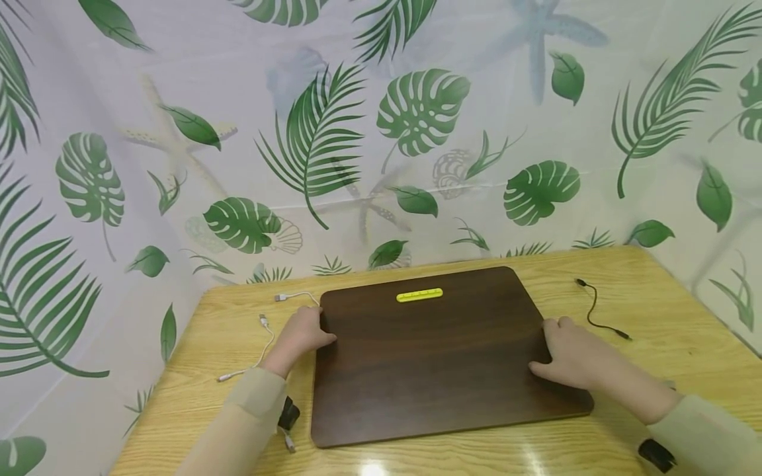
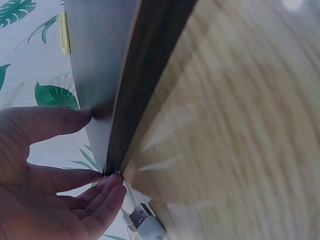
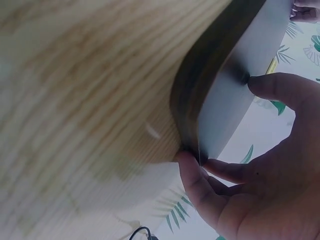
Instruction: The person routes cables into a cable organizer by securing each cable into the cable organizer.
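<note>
A dark brown board with rounded corners lies flat on or close over the wood-grain table, between my two hands. A small yellow strip with fine marks lies on it near the far edge. My left hand grips the board's left edge, thumb on top and fingertips at the lower edge, as the left wrist view shows. On the opposite edge, my right hand holds the board the same way. In the right wrist view, the fingers curl round the lower edge of the board.
White USB cables lie left of the board, one nearer and one behind. A short black cable is at the right. Another white plug shows by the near left corner. A leaf-patterned cloth hangs behind the table.
</note>
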The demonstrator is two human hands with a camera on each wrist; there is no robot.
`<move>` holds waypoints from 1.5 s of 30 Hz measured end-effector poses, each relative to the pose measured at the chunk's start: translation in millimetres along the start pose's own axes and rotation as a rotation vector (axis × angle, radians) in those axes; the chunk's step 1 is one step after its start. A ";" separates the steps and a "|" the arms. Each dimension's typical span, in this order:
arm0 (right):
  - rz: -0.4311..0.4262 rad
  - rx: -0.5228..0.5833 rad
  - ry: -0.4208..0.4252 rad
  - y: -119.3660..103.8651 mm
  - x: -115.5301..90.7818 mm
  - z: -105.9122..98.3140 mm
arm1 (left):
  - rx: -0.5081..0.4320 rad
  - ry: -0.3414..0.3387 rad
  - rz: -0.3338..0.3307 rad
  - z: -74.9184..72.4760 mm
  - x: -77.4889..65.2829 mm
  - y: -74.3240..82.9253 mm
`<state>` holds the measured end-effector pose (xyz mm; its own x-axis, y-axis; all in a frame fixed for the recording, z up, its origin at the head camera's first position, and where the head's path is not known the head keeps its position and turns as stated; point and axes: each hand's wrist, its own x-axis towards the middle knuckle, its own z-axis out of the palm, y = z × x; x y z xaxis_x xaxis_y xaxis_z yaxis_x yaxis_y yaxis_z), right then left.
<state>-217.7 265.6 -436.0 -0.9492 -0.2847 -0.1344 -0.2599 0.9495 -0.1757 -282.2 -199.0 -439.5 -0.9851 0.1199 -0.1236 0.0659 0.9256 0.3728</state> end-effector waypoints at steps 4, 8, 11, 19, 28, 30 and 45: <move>0.003 0.002 0.008 -2.6 -0.1 1.5 | -0.001 0.007 0.001 -1.2 0.7 -1.0; 0.004 0.002 0.015 -5.0 0.0 3.0 | -0.004 -0.010 -0.016 -3.7 -0.1 -0.5; 0.001 0.005 0.019 -5.9 0.3 4.0 | -0.017 -0.024 -0.025 -4.9 -0.9 -0.8; -0.008 0.026 0.044 -2.9 -1.1 6.3 | 0.022 -0.010 0.004 -3.6 -4.8 -4.1; 0.019 0.056 0.056 0.7 0.1 10.5 | 0.032 -0.005 -0.008 -5.1 -24.4 -6.0; 0.019 0.055 0.056 1.8 0.5 10.6 | 0.030 -0.014 -0.017 -4.7 -27.1 -4.6; 0.025 0.052 0.046 -2.7 2.4 7.4 | 0.000 -0.001 -0.032 -3.9 -18.6 -1.2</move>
<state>-217.9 261.4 -443.1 -0.9627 -0.2533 -0.0947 -0.2274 0.9479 -0.2231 -264.6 -203.8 -434.1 -0.9865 0.0908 -0.1364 0.0345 0.9289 0.3688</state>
